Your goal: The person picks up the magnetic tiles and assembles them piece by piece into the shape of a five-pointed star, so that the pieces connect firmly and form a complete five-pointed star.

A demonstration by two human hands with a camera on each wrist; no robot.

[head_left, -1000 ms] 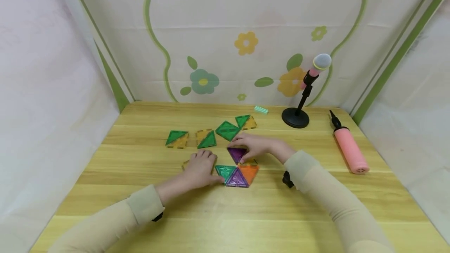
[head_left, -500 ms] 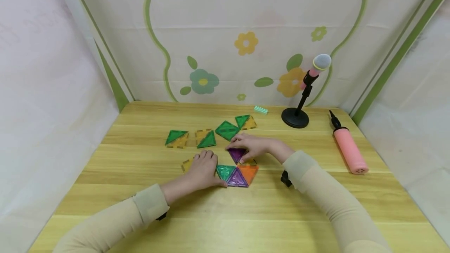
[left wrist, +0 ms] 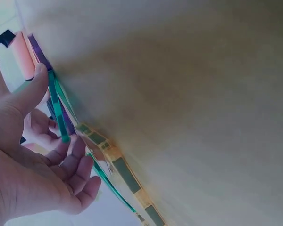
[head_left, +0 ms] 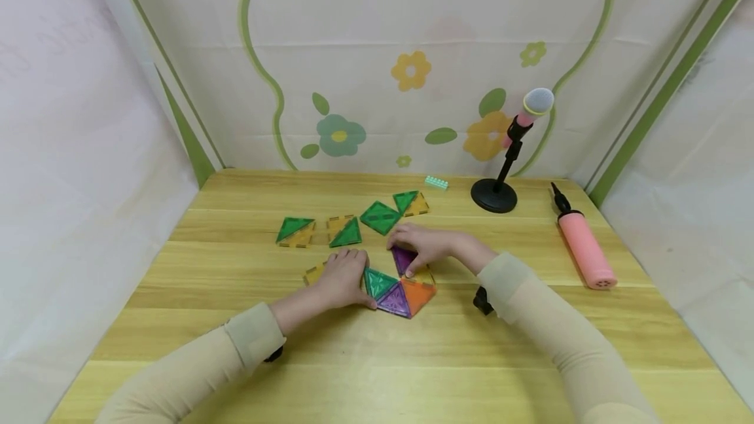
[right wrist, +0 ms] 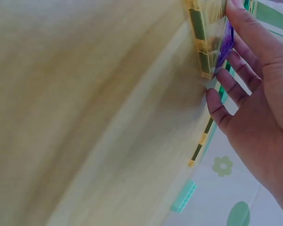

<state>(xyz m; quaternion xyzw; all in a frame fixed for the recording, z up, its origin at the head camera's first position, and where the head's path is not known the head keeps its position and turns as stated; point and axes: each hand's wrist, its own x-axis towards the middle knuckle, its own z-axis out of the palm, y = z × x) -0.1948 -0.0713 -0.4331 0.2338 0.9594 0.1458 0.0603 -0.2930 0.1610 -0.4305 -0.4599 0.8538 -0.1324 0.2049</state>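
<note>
In the head view, several translucent triangular magnetic tiles lie joined as a cluster on the table. My left hand (head_left: 343,280) holds the teal tile (head_left: 377,282) by its edges, thumb on the near corner and fingers on the far side. A light purple tile (head_left: 396,301) and an orange tile (head_left: 417,296) adjoin it. At the cluster's far side, my right hand (head_left: 421,245) pinches the dark purple tile (head_left: 402,259) between thumb and fingers, partly covering it. A yellow tile (right wrist: 205,42) shows beside the right thumb. Another yellow tile (head_left: 314,273) is partly hidden behind my left hand.
Green-and-yellow tile pairs (head_left: 296,232) (head_left: 344,231) (head_left: 411,203) and a green diamond (head_left: 379,216) lie farther back. A teal toy brick (head_left: 436,182), a toy microphone on a stand (head_left: 493,195) and a pink hand pump (head_left: 587,250) stand or lie behind and right.
The tile cluster has turned slightly clockwise, and the dark purple tile has shifted right with my right hand. My left hand has moved a little right, up against the teal tile.
</note>
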